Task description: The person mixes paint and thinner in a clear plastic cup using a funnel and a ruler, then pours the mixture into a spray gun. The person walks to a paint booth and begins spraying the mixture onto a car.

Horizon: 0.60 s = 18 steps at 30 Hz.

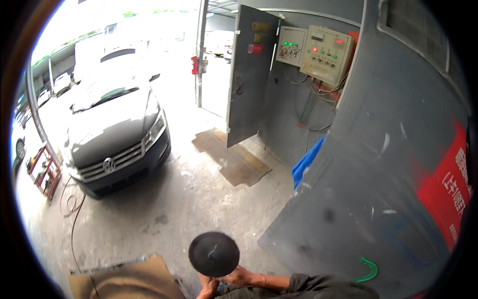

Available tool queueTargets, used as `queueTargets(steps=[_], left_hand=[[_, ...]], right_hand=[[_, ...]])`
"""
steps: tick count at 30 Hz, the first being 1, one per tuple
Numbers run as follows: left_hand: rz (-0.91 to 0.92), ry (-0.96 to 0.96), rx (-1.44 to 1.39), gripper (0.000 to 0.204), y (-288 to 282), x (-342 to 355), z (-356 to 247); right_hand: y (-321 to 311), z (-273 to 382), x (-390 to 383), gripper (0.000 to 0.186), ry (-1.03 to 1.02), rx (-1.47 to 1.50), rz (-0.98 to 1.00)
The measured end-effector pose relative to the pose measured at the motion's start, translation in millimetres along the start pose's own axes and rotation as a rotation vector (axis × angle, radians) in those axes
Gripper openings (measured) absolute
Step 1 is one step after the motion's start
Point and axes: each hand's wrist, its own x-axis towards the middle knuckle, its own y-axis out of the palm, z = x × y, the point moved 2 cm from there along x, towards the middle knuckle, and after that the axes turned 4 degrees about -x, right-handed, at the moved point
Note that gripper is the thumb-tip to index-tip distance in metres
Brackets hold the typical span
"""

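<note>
Holding a black disc (214,254) low in my feed, I have it on the near side of the dark car (117,122), off to the right of its nose and well apart from it. My left grip (208,285) is curled in at the disc's near edge, and my right grip (238,275) is bent in beside it, both on the side away from the car. From out here I read both as closed on the disc, though it covers most of the fingers and I can't make out exactly how they wrap it. Its round face is turned up toward my camera.

A brown sheet (124,281) shows on my side of the car, and a dark hose (72,236) runs from near the car's front toward it. Just left of the car stands a red rack (53,185). To the car's right, a flat brown mat (234,159) lies on the floor (209,214), with a grey door (251,79) standing open past it. Farther right of the car, I see a control box (326,55) with lit lamps.
</note>
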Motion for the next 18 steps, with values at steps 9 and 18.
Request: queueTargets(steps=[9, 18], left_hand=[[-0.204, -0.313, -0.101, 0.005, -21.1, 221.4, 78.0], [-0.272, -0.282, -0.055, 0.019, -14.8, 434.7, 124.8]], right_hand=[[-153.8, -92.1, 152.7, 0.041, 0.335, 0.284, -0.465], [-385.1, -202.1, 321.3, 0.026, 0.211, 0.361, -0.866]])
